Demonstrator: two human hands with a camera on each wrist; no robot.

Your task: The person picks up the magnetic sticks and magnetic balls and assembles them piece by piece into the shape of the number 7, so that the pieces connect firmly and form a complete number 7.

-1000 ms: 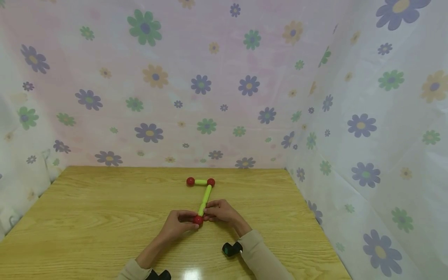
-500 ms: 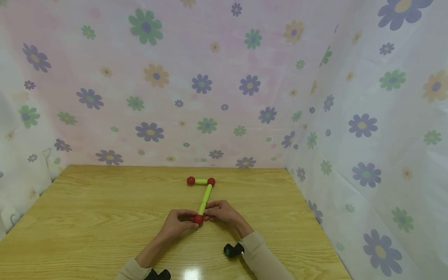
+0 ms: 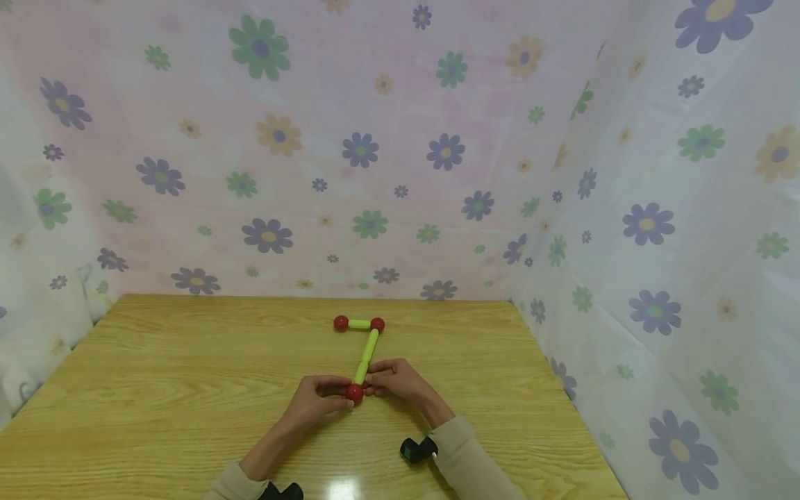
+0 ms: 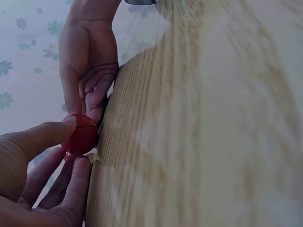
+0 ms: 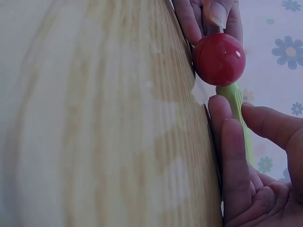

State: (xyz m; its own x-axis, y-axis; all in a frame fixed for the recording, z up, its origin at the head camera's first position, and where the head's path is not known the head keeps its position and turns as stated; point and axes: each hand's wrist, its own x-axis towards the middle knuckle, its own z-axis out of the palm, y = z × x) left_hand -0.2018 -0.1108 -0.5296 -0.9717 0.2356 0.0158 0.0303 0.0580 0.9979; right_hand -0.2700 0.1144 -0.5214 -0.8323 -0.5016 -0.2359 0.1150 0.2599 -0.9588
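Red balls and yellow-green rods form a zigzag chain on the table. In the head view my left hand [image 3: 312, 408] grips the near red ball [image 3: 354, 394] between thumb and fingers; the left wrist view shows the thumb on top of that ball [image 4: 81, 138]. My right hand [image 3: 400, 380] pinches the near rod [image 3: 360, 373], whose end meets the ball in the right wrist view [image 5: 231, 94]. Beyond it a second rod [image 3: 371, 343] runs in line to a red ball [image 3: 378, 324]. From there a short-looking rod [image 3: 359, 324] leads left to another red ball [image 3: 340, 323].
The wood-grain table [image 3: 187, 375] spreads around the chain on all sides. Flowered curtains [image 3: 312, 208] stand along its back and right edge [image 3: 650, 333]. Black wrist devices [image 3: 417, 450] sit at both sleeves, close above the table.
The right sleeve has shifted very slightly down and right. Both hands keep their places on the ball and rod, and the chain stays where it was.
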